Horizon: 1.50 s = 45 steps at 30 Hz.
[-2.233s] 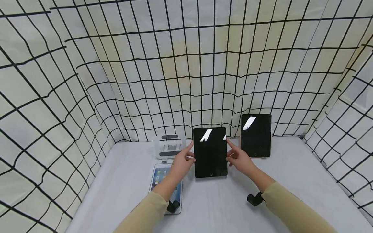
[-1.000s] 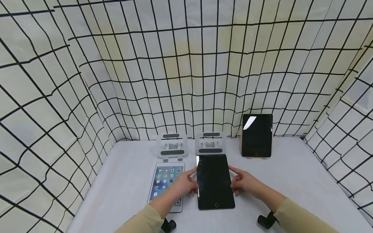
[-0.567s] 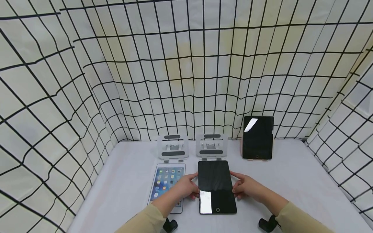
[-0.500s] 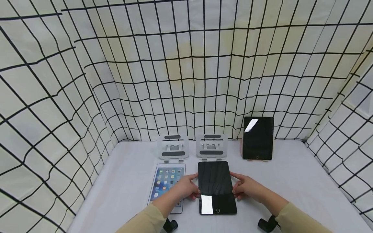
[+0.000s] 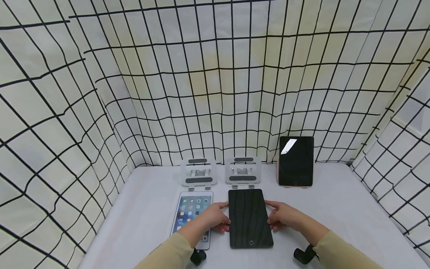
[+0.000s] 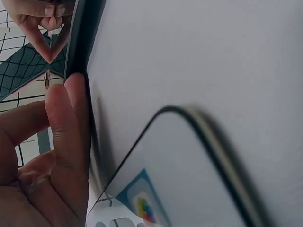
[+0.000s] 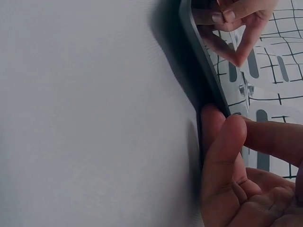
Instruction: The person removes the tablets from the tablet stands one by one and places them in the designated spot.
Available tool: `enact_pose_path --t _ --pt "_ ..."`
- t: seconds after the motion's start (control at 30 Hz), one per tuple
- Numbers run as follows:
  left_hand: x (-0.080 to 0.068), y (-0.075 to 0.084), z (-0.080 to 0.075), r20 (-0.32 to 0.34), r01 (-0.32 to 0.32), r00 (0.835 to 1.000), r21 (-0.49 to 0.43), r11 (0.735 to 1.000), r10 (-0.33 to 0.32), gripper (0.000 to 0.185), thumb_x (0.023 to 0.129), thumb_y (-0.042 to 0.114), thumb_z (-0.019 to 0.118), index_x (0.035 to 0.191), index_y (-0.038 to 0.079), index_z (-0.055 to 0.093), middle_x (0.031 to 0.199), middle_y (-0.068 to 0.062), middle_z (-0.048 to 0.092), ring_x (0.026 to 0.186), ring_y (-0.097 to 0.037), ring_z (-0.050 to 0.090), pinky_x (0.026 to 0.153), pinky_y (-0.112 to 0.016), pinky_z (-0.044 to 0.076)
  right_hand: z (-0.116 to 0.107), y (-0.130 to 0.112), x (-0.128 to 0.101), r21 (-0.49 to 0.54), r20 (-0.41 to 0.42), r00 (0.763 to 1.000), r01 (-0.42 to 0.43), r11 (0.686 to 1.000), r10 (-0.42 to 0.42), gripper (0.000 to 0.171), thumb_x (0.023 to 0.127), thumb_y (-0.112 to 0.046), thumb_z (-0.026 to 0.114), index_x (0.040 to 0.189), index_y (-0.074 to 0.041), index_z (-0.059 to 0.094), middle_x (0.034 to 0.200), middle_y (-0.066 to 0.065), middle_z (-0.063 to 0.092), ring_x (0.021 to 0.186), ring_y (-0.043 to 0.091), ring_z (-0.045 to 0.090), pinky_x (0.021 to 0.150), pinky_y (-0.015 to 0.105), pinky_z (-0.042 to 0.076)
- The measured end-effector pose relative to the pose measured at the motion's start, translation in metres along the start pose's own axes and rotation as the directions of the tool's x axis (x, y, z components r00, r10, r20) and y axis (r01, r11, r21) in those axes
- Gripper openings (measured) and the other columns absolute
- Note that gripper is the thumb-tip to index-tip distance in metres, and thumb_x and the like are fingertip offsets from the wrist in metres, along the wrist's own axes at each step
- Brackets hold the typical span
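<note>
Two hands (image 5: 215,218) pinching dark tablet (image 5: 249,218) flat before empty stand (image 5: 243,175)

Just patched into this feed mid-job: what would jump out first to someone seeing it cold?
The dark tablet lying flat at the table's front middle, gripped at its long edges by the left hand and right hand. Left of it lies a lit tablet; behind stand two empty stands and, far right, a propped tablet. Grid cloth walls it in.
</note>
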State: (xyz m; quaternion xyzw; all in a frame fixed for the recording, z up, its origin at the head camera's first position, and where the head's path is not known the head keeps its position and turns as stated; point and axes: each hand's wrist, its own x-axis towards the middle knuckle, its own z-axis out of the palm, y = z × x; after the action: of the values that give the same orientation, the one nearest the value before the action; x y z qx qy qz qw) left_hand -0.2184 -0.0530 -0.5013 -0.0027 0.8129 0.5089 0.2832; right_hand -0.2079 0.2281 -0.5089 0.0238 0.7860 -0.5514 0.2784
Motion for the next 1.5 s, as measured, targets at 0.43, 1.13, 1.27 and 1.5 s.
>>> enact_pose_path --t 0.43,1.13,1.27,1.5 --pt "0.001 0.008 -0.002 -0.022 0.004 1.000 0.212 0.977 0.000 0.070 0.083 0.002 0.075 0.147 0.007 0.048 0.063 -0.010 0.067 0.047 -0.015 0.056 0.045 -0.026 0.043 0.002 0.005 0.007 -0.019 -0.038 0.999 -0.035 0.999 0.034 0.078 0.082 0.005 0.067 0.152 0.000 0.033 0.076 0.013 0.064 0.058 0.019 0.060 0.058 0.029 0.054" --pt "-0.002 0.007 -0.004 -0.001 -0.040 0.999 0.286 0.958 0.042 0.073 0.086 0.010 0.076 0.151 0.011 0.043 0.061 -0.008 0.065 0.047 -0.016 0.057 0.045 -0.029 0.040 0.000 -0.005 0.007 -0.138 -0.072 0.997 -0.043 0.989 0.034 0.078 0.083 0.002 0.071 0.152 -0.006 0.037 0.071 0.011 0.064 0.054 0.017 0.059 0.051 0.026 0.048" --pt "-0.005 0.006 -0.009 0.005 -0.046 0.999 0.300 0.953 0.047 0.073 0.087 0.011 0.075 0.151 0.010 0.042 0.060 -0.008 0.065 0.046 -0.015 0.056 0.045 -0.028 0.040 0.001 -0.006 0.011 -0.217 -0.072 0.997 -0.037 0.976 0.022 0.079 0.082 -0.005 0.077 0.151 -0.008 0.040 0.064 0.006 0.062 0.047 0.013 0.052 0.046 0.024 0.042" --pt "-0.005 0.006 -0.004 0.032 -0.039 0.999 0.252 0.967 0.032 0.072 0.087 0.009 0.074 0.151 0.010 0.041 0.062 -0.009 0.065 0.047 -0.014 0.055 0.046 -0.026 0.042 -0.005 -0.004 0.007 -0.326 -0.079 0.997 -0.047 0.944 0.023 0.078 0.081 -0.009 0.080 0.150 -0.011 0.044 0.058 0.004 0.058 0.043 0.013 0.047 0.045 0.023 0.040"
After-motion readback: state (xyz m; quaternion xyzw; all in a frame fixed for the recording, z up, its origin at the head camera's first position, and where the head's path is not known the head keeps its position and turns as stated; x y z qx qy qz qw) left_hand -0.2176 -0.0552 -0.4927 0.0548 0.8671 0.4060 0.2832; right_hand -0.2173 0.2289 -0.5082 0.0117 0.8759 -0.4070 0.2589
